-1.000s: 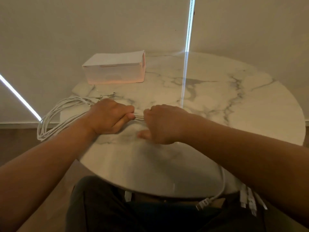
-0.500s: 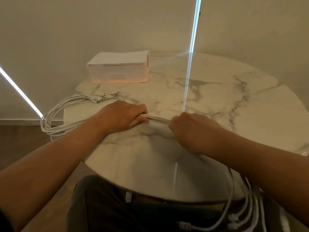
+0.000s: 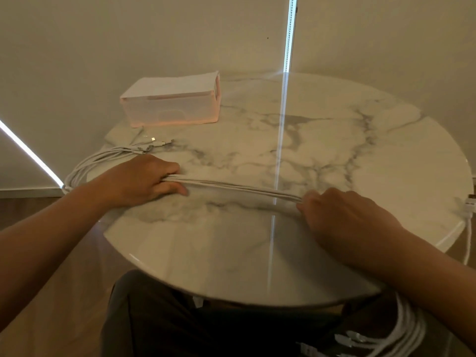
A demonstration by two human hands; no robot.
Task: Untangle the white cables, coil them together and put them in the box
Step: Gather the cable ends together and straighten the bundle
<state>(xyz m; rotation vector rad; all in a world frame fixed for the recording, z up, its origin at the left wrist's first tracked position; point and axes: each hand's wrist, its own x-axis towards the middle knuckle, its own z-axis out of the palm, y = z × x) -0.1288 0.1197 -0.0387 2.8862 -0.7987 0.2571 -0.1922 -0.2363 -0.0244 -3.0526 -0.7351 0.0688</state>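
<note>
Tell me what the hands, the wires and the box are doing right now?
white cables: stretched in a bundle between both hands, not yet coiled.
left hand: grips the white cables.
right hand: grips the white cables.
box: stands on the table, apart from the cables.

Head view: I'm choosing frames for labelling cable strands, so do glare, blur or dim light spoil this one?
Head view: the light is dim and warm; the bright light strip on the wall mirrors as a thin glare line down the glossy table, crossing the cables midway; the right hand looks slightly blurred, the left hand sharper; the stretched strands are distinguishable.
</note>
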